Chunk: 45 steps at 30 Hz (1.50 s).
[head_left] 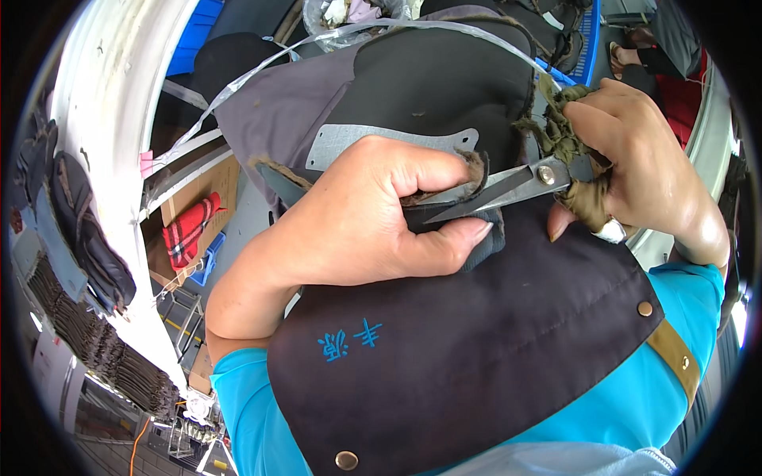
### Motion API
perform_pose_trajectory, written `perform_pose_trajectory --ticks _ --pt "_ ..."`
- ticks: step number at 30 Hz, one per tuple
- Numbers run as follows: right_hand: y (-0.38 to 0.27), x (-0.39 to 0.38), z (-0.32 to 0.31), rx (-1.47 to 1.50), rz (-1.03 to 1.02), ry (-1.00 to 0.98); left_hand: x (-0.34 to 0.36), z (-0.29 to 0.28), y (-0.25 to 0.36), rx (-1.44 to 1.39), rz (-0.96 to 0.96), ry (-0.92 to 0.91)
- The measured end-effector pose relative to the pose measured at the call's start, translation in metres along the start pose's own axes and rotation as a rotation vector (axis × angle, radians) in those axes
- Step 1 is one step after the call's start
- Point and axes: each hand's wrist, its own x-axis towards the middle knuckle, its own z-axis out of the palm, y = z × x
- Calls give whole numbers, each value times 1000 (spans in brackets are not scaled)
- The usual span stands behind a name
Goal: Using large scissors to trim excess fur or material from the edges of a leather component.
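Note:
My right hand (643,151) is closed around a pair of scissors (528,184) whose handles are wrapped in olive-green cloth (589,205). The blades are slightly parted and reach leftward to a dark, fur-edged fabric piece (479,170). My left hand (373,210) pinches that piece between thumb and fingers. Part of it is hidden behind the hand, so its full shape does not show. Just beyond my left hand lies a light grey strip with small holes (337,144), on black material (444,83) spread over my lap. A dark brown apron (476,341) covers my front.
A long white surface (111,111) curves along the left, with stacked dark pieces (87,230) beyond it. Red plaid cloth (190,230) sits by a cardboard box below. A blue crate (589,40) and a clear bag of scraps (357,12) stand ahead. Another person's foot (615,59) shows at far right.

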Motion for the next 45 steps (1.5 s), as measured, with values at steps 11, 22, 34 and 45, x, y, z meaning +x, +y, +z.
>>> perform_pose_trajectory --ticks 11,22,34,45 --pt "3 -2 2 -12 -14 -14 0 1 -2 -70 -45 -4" --pt "13 2 5 90 -88 5 0 -5 -5 18 -30 -49" --pt "-20 38 30 1282 246 74 -12 -10 1 -141 60 224" --pt "-24 68 55 1312 -85 332 -16 -19 -10 803 439 741"
